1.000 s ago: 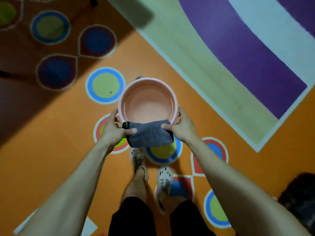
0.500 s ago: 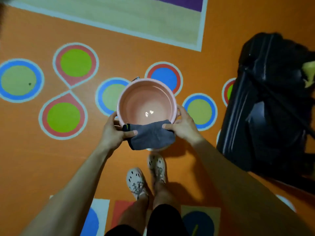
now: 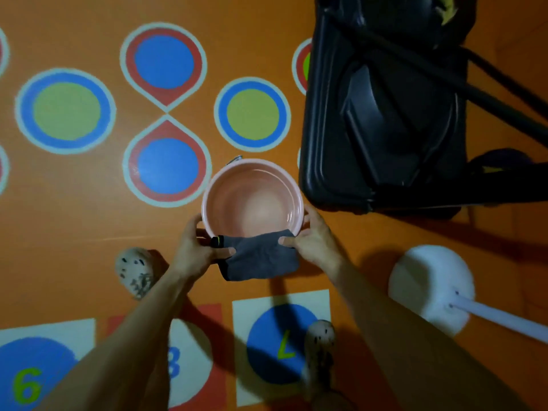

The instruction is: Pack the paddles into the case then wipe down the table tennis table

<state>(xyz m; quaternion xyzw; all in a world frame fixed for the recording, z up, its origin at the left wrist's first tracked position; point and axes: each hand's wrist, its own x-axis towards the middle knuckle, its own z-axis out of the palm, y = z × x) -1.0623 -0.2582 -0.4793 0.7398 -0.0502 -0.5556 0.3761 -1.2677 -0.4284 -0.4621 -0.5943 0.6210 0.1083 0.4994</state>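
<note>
Both hands carry a pink basin [image 3: 252, 200] above the orange floor [image 3: 74, 226], the left hand [image 3: 198, 250] clamped on its left rim and the right hand [image 3: 314, 241] on its right rim. A grey cloth [image 3: 261, 256] drapes over the near rim, pinned under both thumbs. A black case [image 3: 385, 108] lies just far-right of the basin.

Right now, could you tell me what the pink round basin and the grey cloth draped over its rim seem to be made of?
The pink round basin looks like moulded plastic: smooth, uniform colour, soft sheen inside, thin rolled rim. The grey cloth looks like soft matte fabric, perhaps microfibre: it sags and creases over the rim.
</note>
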